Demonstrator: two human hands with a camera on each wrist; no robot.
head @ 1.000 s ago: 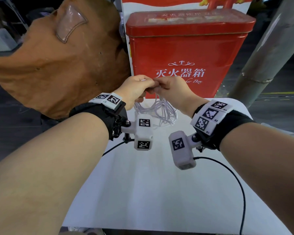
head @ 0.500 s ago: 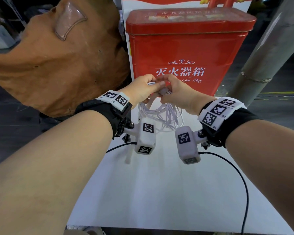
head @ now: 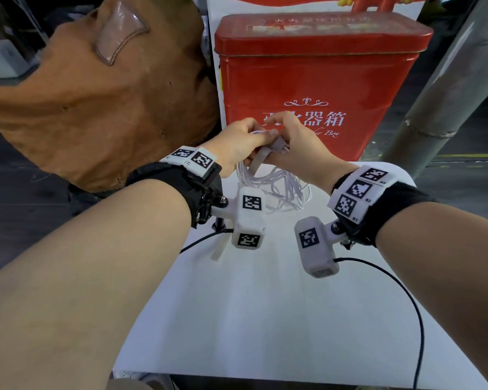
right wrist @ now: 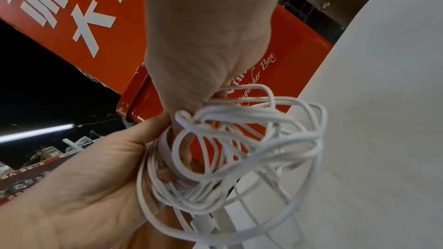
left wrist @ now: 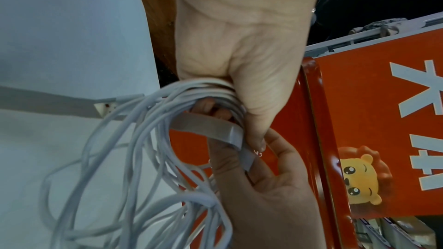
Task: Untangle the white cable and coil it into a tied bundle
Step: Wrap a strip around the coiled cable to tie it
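Compared with half a second ago, the right hand (head: 293, 149) has lifted its fingers higher, and the flat grey strap (head: 261, 159) now shows between the hands. The left hand (head: 237, 144) grips the top of the coiled white cable (head: 276, 187), its fingers curled round the gathered loops, which hang below over the white table (head: 265, 319). The right hand pinches the strap beside the coil. Behind stands a red box (head: 316, 80) reading "器箱" and "Box".

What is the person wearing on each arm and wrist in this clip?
Both forearms are bare, without sleeves. Each wrist carries a black strap topped by a white band of square black-and-white markers. A white camera housing, also marker-tagged, hangs below each wrist, trailing a thin black cable.
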